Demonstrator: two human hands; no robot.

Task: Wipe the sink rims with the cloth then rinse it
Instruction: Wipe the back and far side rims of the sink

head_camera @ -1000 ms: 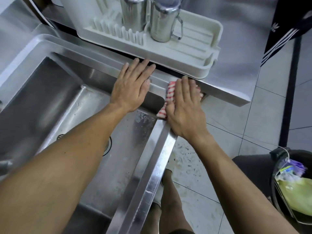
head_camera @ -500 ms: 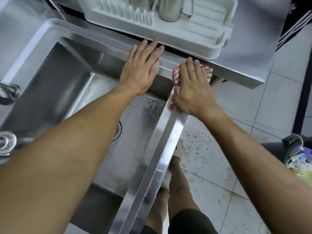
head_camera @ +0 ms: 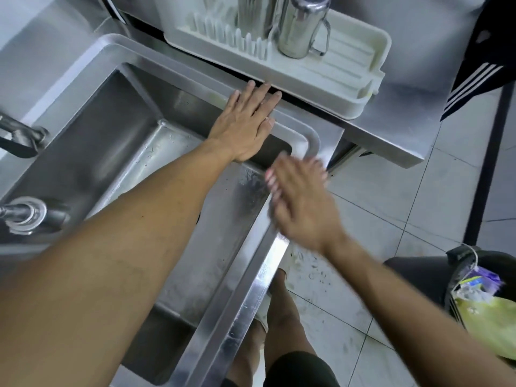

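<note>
Cloth [head_camera: 270, 180] lies blurred under right hand [head_camera: 300, 203]; left hand [head_camera: 245, 127] flat, grip open.

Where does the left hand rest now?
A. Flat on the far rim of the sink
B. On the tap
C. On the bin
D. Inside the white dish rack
A: the left hand lies flat, fingers spread, on the far rim of the sink, just before the dish rack.
</note>
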